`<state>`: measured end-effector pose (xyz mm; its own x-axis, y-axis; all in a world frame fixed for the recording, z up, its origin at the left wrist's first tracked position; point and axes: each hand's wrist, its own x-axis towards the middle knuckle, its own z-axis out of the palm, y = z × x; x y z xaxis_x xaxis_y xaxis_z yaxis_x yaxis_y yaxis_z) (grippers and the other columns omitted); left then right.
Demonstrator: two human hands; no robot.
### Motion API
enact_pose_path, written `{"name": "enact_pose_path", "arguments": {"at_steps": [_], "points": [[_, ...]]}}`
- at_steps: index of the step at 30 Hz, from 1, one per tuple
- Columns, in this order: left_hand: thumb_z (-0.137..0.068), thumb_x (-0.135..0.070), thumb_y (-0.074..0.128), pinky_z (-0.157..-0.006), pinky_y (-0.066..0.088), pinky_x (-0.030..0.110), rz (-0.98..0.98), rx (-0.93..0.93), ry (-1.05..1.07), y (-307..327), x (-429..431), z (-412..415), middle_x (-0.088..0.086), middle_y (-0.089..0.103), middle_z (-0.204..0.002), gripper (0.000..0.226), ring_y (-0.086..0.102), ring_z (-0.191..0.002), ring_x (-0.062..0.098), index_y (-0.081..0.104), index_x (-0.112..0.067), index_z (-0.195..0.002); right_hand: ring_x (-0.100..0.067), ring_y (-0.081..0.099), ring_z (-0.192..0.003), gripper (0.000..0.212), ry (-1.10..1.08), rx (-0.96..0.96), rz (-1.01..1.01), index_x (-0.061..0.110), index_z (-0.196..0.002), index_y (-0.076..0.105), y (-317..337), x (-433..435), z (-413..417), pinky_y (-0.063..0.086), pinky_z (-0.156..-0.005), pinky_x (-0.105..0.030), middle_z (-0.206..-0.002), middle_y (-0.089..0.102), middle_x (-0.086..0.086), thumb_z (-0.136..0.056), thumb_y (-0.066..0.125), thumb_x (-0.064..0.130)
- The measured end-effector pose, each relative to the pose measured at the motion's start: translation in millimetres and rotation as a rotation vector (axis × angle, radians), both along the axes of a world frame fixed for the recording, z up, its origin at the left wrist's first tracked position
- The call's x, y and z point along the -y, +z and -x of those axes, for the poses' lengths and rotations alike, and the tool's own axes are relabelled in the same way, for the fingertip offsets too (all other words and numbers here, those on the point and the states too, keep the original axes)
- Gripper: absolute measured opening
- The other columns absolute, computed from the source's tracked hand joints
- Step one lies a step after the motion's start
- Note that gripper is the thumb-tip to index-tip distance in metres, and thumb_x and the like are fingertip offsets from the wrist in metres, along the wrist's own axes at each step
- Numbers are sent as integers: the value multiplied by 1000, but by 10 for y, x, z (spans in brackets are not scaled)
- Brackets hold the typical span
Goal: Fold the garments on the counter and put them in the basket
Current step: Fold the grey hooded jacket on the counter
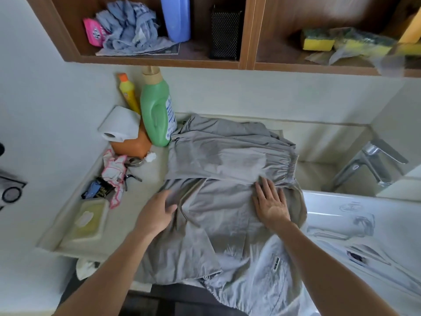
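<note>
On the counter (157,169), both hands flatten soft, creased grey trousers (227,160).

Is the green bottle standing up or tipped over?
Standing up: the green bottle sits on its base, cap on top.

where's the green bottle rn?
Head view: green bottle stands back-left on the counter, between yellow bottle and grey garment, toilet roll just left.
</note>
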<state>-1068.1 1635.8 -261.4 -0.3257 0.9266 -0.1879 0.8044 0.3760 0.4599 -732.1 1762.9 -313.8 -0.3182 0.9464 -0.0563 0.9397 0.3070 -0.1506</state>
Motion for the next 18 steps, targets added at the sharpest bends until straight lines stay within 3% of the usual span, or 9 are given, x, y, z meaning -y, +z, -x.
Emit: {"name": "enact_pose_path", "arguments": {"at_steps": [2, 3, 6, 9, 11, 15, 16, 18], "points": [[-92, -43, 63, -92, 50, 46, 62, -147, 107, -36, 193, 33, 8, 51, -128, 54, 54, -114, 34, 43, -24, -138, -32, 25, -149, 55, 49, -39, -53, 15, -150, 41, 26, 107, 168, 21, -119, -54, -162, 21, -8, -96, 43, 28], [-91, -44, 64, -86, 50, 46, 78, -178, 145, -77, 275, 39, 10, 52, -119, 50, 56, -107, 35, 46, -21, -132, -33, 32, -146, 52, 87, -81, -70, 14, -144, 49, 50, 189, 290, 28, -117, -54, -159, 31, -12, -93, 46, 26], [-94, -32, 64, -74, 45, 38, 5, -92, 207, -198, 446, 31, 10, 63, -98, 24, 62, -95, 35, 58, -13, -107, -31, 44, -139, 48, 165, -216, -49, 16, -132, 57, 42, 562, 638, 37, -113, -48, -149, 47, -13, -93, 37, 36], [-97, -20, 61, -76, 46, 36, -12, -70, 248, -172, 498, 98, 11, 69, -94, 11, 64, -94, 33, 65, -10, -99, -26, 32, -146, 57, 212, -110, -6, 18, -146, 46, -64, 889, 710, 14, -118, -44, -158, 35, -6, -101, 25, 46], [-97, -18, 60, -79, 48, 37, 3, -65, 267, -148, 550, 219, 12, 70, -93, 11, 64, -95, 33, 65, -9, -97, -23, 22, -150, 64, 257, -19, 2, 22, -153, 34, -85, 889, 562, 7, -118, -44, -162, 24, -2, -102, 10, 53], [-95, -8, 59, -80, 49, 39, -17, -10, 325, -84, 722, 592, 11, 69, -95, 4, 63, -92, 30, 63, -8, -94, -15, -5, -153, 84, 237, 73, 21, 33, -158, 3, 15, 702, 187, -8, -120, -38, -164, -9, 8, -85, -22, 68], [-95, -7, 58, -80, 50, 40, -4, -7, 321, -84, 737, 632, 9, 67, -93, 4, 62, -90, 27, 61, -9, -93, -13, -10, -152, 84, 228, 114, 45, 35, -157, -4, 24, 649, 91, -10, -120, -37, -162, -16, 10, -83, -25, 68], [-95, -7, 56, -79, 50, 41, 14, -16, 268, -48, 736, 647, 7, 65, -89, 6, 62, -87, 26, 59, -10, -91, -12, -11, -151, 70, 210, 167, 82, 37, -156, -4, 84, 619, -14, -8, -122, -36, -159, -18, 13, -93, -8, 66]]}}
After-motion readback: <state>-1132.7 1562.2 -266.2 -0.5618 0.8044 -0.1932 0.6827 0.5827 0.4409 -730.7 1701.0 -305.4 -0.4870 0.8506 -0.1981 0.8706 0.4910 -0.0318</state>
